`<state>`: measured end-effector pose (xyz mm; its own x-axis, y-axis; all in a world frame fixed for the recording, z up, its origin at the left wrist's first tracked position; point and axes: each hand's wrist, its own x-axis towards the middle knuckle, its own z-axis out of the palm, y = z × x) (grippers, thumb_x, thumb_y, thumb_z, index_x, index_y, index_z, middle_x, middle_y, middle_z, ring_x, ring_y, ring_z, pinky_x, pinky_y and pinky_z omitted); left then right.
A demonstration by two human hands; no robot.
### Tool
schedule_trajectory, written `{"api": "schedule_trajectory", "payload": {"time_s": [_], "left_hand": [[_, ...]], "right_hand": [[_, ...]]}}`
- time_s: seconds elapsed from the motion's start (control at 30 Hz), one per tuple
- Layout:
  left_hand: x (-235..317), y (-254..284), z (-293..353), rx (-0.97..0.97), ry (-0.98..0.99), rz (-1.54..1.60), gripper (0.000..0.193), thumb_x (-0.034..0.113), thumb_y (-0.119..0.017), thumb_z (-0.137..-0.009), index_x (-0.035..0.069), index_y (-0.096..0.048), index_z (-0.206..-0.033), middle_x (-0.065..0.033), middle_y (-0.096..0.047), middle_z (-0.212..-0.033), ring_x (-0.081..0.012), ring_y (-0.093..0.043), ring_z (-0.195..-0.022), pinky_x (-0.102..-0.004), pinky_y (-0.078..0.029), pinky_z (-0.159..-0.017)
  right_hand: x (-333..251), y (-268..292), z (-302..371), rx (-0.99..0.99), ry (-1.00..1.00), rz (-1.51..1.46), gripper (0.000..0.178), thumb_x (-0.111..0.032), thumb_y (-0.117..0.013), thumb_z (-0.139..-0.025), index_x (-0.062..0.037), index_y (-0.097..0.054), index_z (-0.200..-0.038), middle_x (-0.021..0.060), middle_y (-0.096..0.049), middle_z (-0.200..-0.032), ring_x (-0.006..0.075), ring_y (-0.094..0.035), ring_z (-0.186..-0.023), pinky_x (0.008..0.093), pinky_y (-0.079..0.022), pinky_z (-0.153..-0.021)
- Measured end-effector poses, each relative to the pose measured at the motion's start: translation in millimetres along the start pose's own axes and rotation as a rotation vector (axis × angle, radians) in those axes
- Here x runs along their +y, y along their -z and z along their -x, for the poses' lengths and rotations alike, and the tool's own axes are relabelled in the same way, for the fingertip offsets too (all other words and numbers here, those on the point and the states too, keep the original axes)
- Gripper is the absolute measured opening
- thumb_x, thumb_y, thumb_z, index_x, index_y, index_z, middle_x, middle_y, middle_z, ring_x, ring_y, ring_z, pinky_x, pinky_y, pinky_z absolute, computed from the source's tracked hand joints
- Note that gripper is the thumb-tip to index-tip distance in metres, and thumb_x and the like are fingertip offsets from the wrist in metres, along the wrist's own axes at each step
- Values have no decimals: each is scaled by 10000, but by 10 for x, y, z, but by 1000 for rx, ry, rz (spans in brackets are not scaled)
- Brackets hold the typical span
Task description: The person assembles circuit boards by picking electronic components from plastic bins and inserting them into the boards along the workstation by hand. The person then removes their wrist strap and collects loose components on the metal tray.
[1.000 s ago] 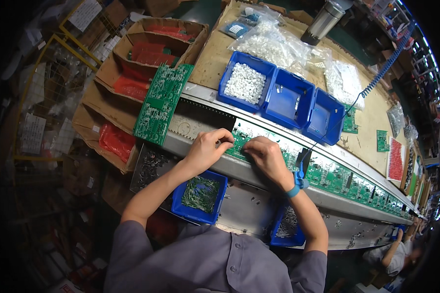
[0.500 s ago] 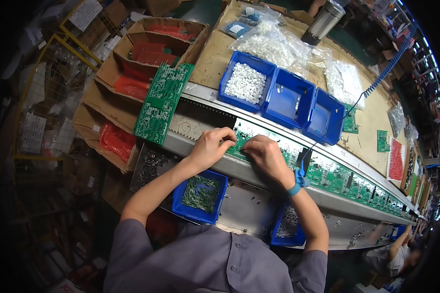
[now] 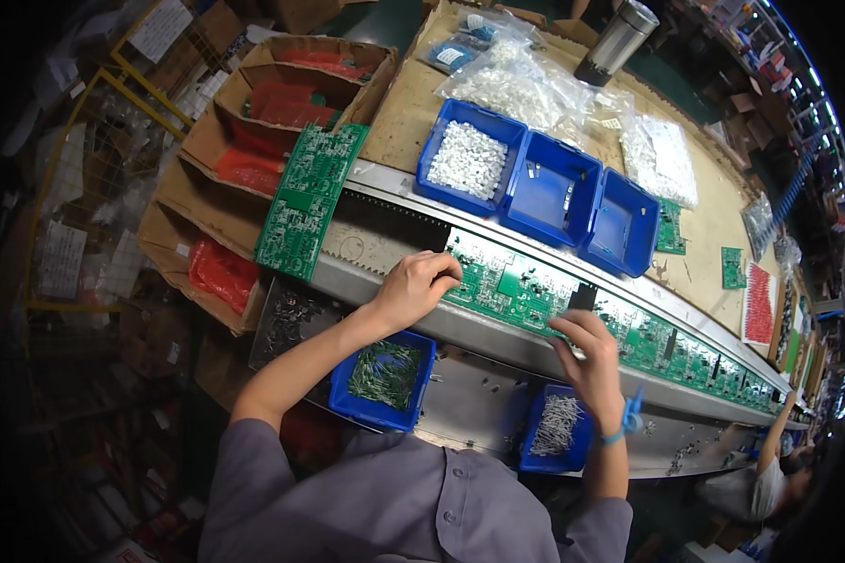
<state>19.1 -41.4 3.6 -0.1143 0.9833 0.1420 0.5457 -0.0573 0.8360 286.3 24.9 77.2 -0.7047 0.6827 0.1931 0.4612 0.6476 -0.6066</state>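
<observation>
My left hand is at the left end of a green circuit board on the rail. Its fingers are pinched together; what they hold, if anything, is hidden. My right hand, slightly blurred and wearing a blue wrist strap, hovers over the rail's near edge. Its thumb and bent fingers stand a little apart, with nothing visible between them. Below that hand sits a blue bin of pale, thin-leaded parts. Another blue bin, with green-and-silver leaded parts, lies near my left forearm.
More boards line the rail to the right. A large green board rests across its left end, beside cardboard dividers. Three joined blue bins stand beyond, one holding white parts. A steel flask is farther back.
My right hand has left the board and moved right and toward me, its fingers loosening. My left hand has barely shifted. The coiled blue cord has swung right.
</observation>
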Motion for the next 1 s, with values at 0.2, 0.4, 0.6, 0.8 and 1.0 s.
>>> {"api": "schedule_trajectory", "payload": {"time_s": [0.2, 0.4, 0.6, 0.8, 1.0], "left_hand": [[17, -25, -20, 2, -25, 5, 63, 30, -636, -797, -4, -628, -849, -127, -651, -791, -263, -636, -737, -341, -488, -659], [-12, -45, -14, 37, -30, 57, 45, 62, -616, -803, 29, -619, -833, -102, -642, -766, -284, -604, -738, -380, -476, -663], [-18, -48, 8, 39, -14, 44, 46, 61, -617, -802, 32, -624, -836, -98, -641, -763, -274, -605, -742, -370, -478, -660], [-3, -44, 3, -7, 17, 12, 39, 58, -624, -788, 36, -635, -818, -94, -636, -760, -277, -595, -755, -367, -476, -674], [-18, -68, -53, -33, -97, -69, 31, 37, -654, -739, 18, -642, -760, -103, -611, -782, -296, -563, -810, -390, -459, -731]], "right_hand": [[124, 423, 814, 174, -466, -1, 200, 51, -631, -789, 14, -658, -984, 144, -633, -923, 227, -616, -739, 309, -489, -688], [371, 427, 1648, 287, -662, 57, 190, 40, -638, -790, 40, -646, -980, 130, -624, -859, 203, -600, -715, 288, -473, -637], [571, 303, 2431, -31, -984, 303, 181, -36, -714, -697, 18, -673, -864, 165, -671, -787, 269, -656, -697, 347, -513, -651], [505, 214, 2458, -180, -1044, 363, 212, -14, -731, -623, -2, -667, -824, 160, -676, -773, 295, -662, -716, 382, -513, -669], [520, 215, 2432, -226, -1049, 141, 165, 27, -690, -611, 3, -673, -773, 166, -661, -782, 314, -651, -722, 380, -513, -682]]}}
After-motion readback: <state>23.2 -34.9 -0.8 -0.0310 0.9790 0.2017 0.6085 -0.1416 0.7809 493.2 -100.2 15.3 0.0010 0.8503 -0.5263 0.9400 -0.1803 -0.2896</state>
